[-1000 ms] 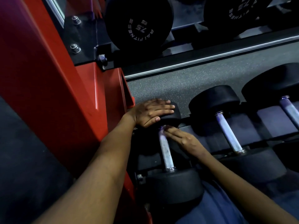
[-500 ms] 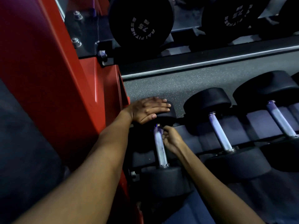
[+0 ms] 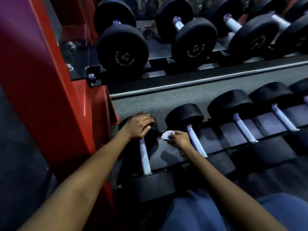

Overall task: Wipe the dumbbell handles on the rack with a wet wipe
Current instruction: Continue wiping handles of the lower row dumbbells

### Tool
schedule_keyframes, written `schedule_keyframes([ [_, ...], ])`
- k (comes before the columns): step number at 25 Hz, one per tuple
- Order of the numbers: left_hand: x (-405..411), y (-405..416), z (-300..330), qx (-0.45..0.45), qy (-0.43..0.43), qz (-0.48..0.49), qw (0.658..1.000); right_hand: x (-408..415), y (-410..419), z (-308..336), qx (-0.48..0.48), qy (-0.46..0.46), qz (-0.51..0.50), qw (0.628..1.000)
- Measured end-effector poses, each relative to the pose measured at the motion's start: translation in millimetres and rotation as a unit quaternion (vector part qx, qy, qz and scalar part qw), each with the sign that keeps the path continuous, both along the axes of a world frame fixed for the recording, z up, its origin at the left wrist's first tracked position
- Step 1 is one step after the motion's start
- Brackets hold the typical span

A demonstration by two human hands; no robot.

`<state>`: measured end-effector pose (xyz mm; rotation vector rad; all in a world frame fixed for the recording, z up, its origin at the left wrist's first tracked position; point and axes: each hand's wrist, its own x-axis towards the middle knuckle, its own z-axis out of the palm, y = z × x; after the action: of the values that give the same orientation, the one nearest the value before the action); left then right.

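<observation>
The right hand (image 3: 180, 140) pinches a crumpled white wet wipe (image 3: 167, 135) (left hand (image 3: 139, 125) flat on the black dumbbell head (image 3: 150, 129)) and should wrap it around the next silver handle (image 3: 196, 142).

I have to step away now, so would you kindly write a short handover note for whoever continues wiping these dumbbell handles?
Left hand: rests on the far head of the leftmost dumbbell on the lower shelf, steadying it.
Right hand: pinches the wet wipe, held in the air between the leftmost handle and the second handle, touching neither.
Done: cannot tell from this view which handles are already wiped.
Left: likely the second handle and those to its right, then the upper shelf.
</observation>
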<state>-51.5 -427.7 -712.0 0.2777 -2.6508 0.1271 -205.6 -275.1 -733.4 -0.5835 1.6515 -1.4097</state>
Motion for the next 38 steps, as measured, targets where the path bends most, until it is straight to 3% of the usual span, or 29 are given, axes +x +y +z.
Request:
schedule_keyframes([
  [2, -24, 28, 1, 0.040, 0.026, 0.069, 0.996, -21, 9, 8, -0.012, 0.029, 0.000, 1.000],
  [5, -63, 55, 4, 0.111, 0.007, 0.077, 0.991, -54, 31, 19, 0.028, 0.073, -0.042, 0.996],
  [12, -151, 46, 4, 0.077, -0.074, 0.013, 0.994, -121, 78, 19, 0.069, 0.090, -0.060, 0.992],
  [16, -167, 20, -17, 0.027, 0.014, -0.037, 0.999, -149, 88, 5, 0.125, 0.127, -0.037, 0.983],
  [19, -167, 18, -27, 0.032, 0.074, -0.059, 0.995, -168, 80, -5, 0.205, 0.262, 0.042, 0.942],
  [21, -169, 14, -29, 0.035, 0.087, -0.086, 0.992, -174, 64, -12, 0.245, 0.323, 0.168, 0.899],
  [25, -168, 11, -32, 0.018, 0.097, -0.091, 0.991, -170, 49, -21, 0.286, 0.295, 0.411, 0.814],
  [38, -169, 13, -33, 0.000, 0.114, -0.070, 0.991, -178, 40, -6, 0.338, 0.339, 0.521, 0.706],
])
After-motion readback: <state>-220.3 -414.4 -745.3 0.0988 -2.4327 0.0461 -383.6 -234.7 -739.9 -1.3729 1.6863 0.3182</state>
